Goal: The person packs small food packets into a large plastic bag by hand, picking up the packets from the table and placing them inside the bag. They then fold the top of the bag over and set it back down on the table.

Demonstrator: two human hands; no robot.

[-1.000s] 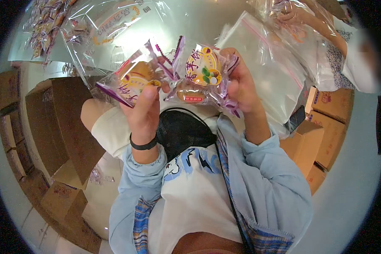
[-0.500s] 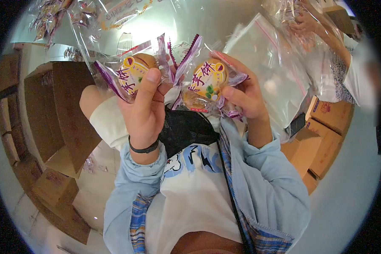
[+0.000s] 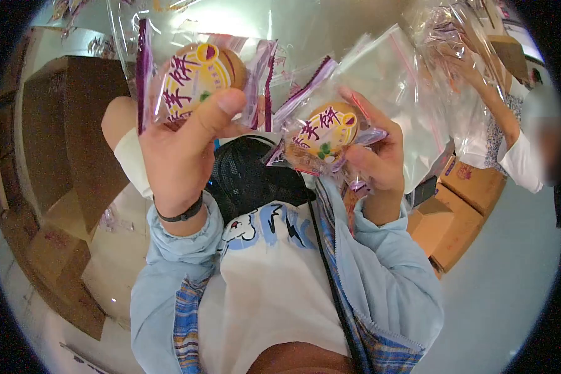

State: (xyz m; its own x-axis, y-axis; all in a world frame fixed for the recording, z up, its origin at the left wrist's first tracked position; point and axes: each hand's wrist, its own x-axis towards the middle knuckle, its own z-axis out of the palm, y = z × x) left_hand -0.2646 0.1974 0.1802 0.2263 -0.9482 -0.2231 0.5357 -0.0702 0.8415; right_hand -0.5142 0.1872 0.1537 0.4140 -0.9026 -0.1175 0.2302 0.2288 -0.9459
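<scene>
My left hand (image 3: 184,146) grips a wrapped round pastry (image 3: 227,65) in a clear packet with purple edges and printed characters. The thumb lies over its lower front, and the fingers behind it are mostly hidden. A second wrapped pastry (image 3: 330,128) of the same kind is in my right hand (image 3: 383,153), pinched at its right side between thumb and fingers. The two packets are apart, the left one higher and nearer the camera. Clear plastic bags (image 3: 380,75) with a pink seal line lie just beyond my right hand.
A metal-looking tabletop (image 3: 311,25) spreads ahead. An open cardboard box (image 3: 62,124) stands at left, and more cartons (image 3: 474,187) are at right. Another person's hand (image 3: 464,62) is among clear bags at upper right. A black mesh bag (image 3: 249,174) rests on my lap.
My left hand has moved left and up with its pastry, which now appears larger. My right hand has shifted slightly right and down with its own, widening the gap between the packets.
</scene>
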